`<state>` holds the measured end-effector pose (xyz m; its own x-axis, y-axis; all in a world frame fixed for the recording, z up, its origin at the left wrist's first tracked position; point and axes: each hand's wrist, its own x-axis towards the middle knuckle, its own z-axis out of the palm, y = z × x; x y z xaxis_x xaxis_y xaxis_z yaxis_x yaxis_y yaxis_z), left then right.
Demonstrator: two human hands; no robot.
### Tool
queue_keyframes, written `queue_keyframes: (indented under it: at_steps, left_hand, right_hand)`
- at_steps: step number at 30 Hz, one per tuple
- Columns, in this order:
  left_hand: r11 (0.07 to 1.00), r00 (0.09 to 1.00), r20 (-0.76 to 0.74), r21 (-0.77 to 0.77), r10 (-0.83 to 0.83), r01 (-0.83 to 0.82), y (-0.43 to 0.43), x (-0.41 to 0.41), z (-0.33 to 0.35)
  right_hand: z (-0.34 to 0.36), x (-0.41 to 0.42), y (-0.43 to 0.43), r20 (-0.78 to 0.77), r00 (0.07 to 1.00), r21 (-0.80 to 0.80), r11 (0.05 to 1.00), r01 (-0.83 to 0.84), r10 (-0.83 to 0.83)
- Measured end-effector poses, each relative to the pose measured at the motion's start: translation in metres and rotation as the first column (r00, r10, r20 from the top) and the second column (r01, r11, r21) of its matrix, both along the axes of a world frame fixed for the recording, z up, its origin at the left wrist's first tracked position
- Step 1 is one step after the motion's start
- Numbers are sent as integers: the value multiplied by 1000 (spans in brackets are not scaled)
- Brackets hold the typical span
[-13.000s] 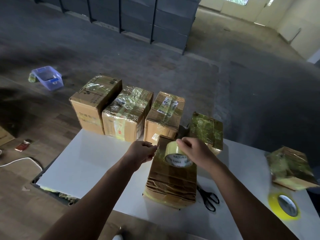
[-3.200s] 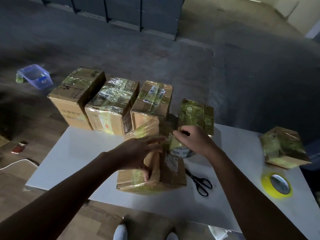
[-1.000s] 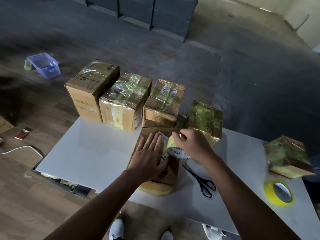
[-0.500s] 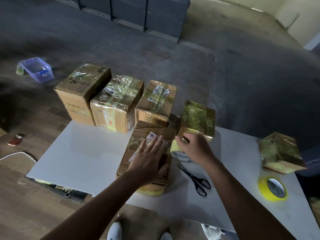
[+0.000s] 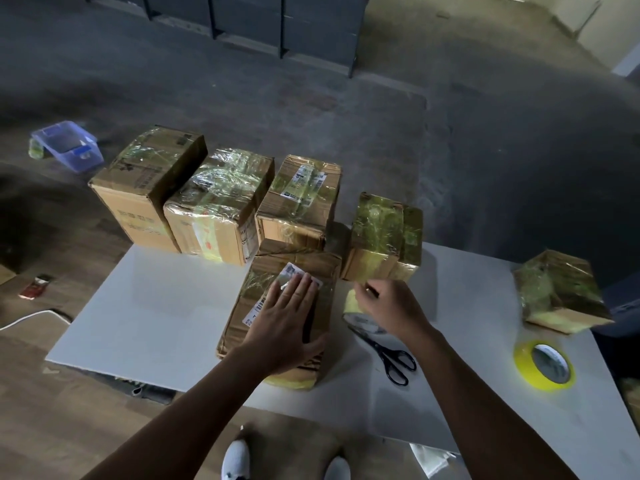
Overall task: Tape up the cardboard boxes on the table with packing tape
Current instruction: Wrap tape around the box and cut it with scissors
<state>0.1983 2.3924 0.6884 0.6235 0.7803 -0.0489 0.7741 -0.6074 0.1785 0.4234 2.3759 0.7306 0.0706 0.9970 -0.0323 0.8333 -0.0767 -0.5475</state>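
Note:
A flat cardboard box (image 5: 273, 271) with a white label lies in the middle of the white table (image 5: 156, 317), partly wrapped in clear tape. My left hand (image 5: 287, 323) presses flat on its top, fingers straight. Just right of the box, my right hand (image 5: 388, 306) grips a roll of yellowish packing tape (image 5: 353, 304) low over the table. Black scissors (image 5: 388, 355) lie below that roll.
Three taped boxes (image 5: 214, 202) stand in a row along the table's far edge, a fourth (image 5: 384, 237) right of them, another (image 5: 557, 292) at the far right. A second yellow tape roll (image 5: 543, 367) lies near the right edge. A blue tub (image 5: 67, 145) sits on the floor.
My right hand has carried the tape roll off the box's edge down to its right side. My left hand stays flat on the box top.

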Motion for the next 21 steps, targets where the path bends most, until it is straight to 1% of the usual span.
queue_keyframes:
  at_steps: [2,5,8,9,11,14,18,21]
  left_hand:
    - [1000,1000,-21,-26,7,-7,0,2,5]
    - [996,994,-93,-62,58,-64,-1,11,15]
    - [971,964,-208,-132,169,-199,-12,37,22]
    - [953,950,-223,-163,216,-255,-17,47,24]
    - [917,929,-217,-201,300,-344,-23,64,27]
    - [909,915,-220,-174,338,-378,-23,69,27]
    - [925,935,-169,-173,312,-340,-16,51,25]
    - [927,956,-93,-232,279,-294,-11,37,31]
  right_hand:
    - [-12,4,-1,85,996,-31,1000,2,1]
    - [-30,1,-1,80,997,-29,999,-15,17]
    - [-45,-8,-2,92,995,-57,998,-32,38]
    - [-48,-10,-1,96,995,-80,996,-31,39]
    - [-52,-12,0,103,994,-107,994,-25,36]
    - [-50,-17,4,97,995,-137,991,-1,14]
    - [-42,-21,10,70,998,-169,986,11,1]
    - [-31,-21,10,-33,999,-165,986,8,-14]
